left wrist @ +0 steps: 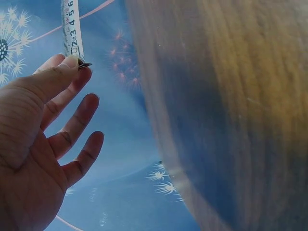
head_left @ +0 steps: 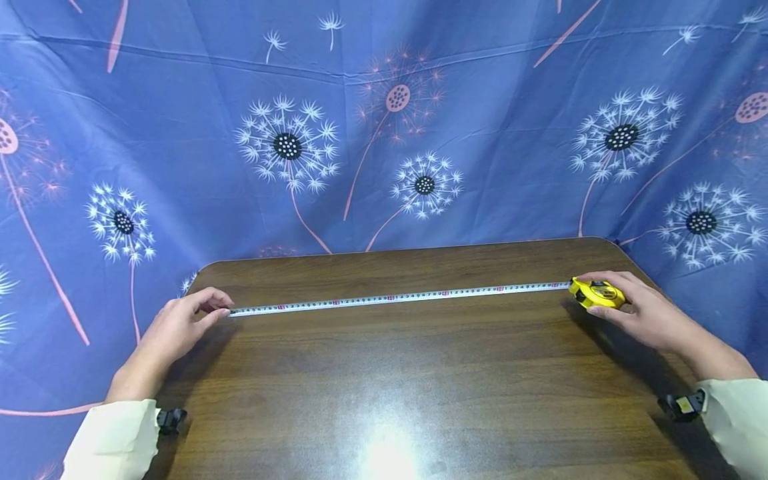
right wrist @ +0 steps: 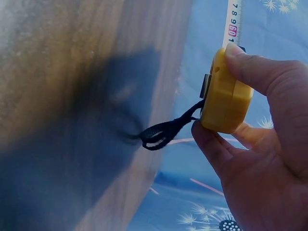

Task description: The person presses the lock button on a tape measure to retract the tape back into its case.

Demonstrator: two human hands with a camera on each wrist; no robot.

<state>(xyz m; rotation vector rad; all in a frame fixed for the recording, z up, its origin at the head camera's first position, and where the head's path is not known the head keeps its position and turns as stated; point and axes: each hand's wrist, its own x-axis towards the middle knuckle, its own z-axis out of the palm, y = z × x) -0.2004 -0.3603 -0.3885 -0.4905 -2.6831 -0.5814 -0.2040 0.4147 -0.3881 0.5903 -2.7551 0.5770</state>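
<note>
A yellow tape measure (head_left: 597,293) is held in my right hand (head_left: 657,317), its case gripped between thumb and fingers. From the case the white blade (head_left: 390,299) runs leftward in a nearly straight line over the table. My left hand (head_left: 180,327) pinches the blade's free end between thumb and forefinger, while its other fingers are spread apart in the left wrist view. In the right wrist view a black wrist strap (right wrist: 161,135) hangs from the yellow case (right wrist: 226,98), and a red 60 mark shows just outside the blade's exit, near my thumb.
Below the blade lies a brown wood-grain table (head_left: 336,387) with rounded far corners. A blue cloth (head_left: 198,133) printed with dandelions hangs behind it and at the sides. A bright light reflection sits on the near part of the tabletop.
</note>
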